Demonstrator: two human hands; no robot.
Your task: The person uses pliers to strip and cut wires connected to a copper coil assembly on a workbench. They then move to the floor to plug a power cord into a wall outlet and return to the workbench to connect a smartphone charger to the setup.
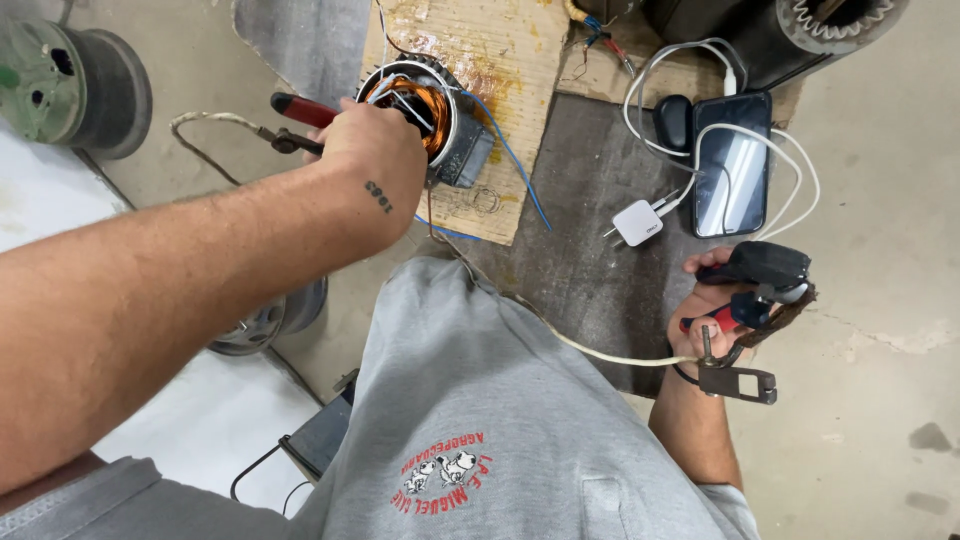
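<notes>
My left hand [368,152] reaches forward and grips red-handled pliers [296,110] beside a motor stator [425,105] with copper windings, which sits on a cardboard sheet [510,60]. Blue and white wires run out of the stator. My right hand [715,310] rests low at the right, closed around a black and red hand tool [760,285] with a metal bracket [738,382] hanging below it. A whitish cord [600,355] runs from that hand across my grey shorts [470,400].
A phone [733,165] with a white cable and charger plug [637,222] lies on a dark mat [590,200]. A wire spool [65,85] stands at top left. A metal motor cover [265,320] lies under my left arm. Another motor part [830,20] is at top right.
</notes>
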